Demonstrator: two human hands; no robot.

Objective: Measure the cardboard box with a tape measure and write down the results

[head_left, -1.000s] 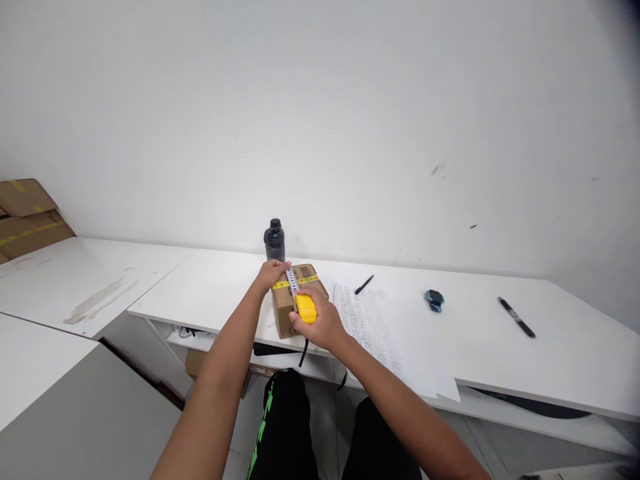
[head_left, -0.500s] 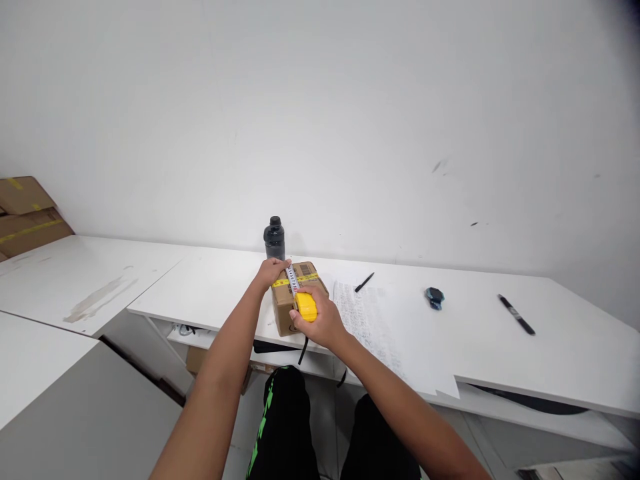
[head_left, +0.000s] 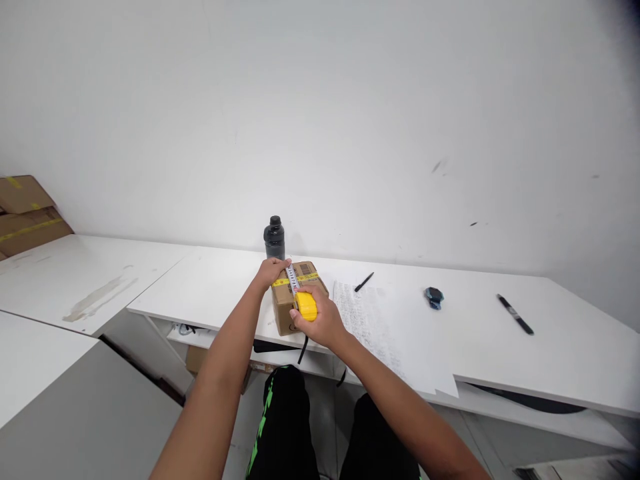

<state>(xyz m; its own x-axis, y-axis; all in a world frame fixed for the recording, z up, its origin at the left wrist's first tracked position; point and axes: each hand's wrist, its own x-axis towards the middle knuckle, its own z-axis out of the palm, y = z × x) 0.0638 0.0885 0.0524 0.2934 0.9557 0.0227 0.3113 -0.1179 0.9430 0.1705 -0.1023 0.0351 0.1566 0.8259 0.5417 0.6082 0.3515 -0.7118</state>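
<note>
Little has shifted: the left hand [head_left: 271, 273] holds the blade [head_left: 293, 279] in its fingers, the right hand [head_left: 327, 321] the tape measure [head_left: 307, 307]. Both seem steady over the box [head_left: 285, 319].

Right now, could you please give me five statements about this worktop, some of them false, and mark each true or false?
1. The right hand holds the yellow tape measure. True.
2. The dark bottle stands upright beyond the cardboard box. True.
3. The left hand grips the dark bottle. False: the left hand is at the end of the tape blade.
4. The tape blade extends over the top of the cardboard box. True.
5. The thick marker lies left of the cardboard box. False: the thick marker lies well to its right.
</note>
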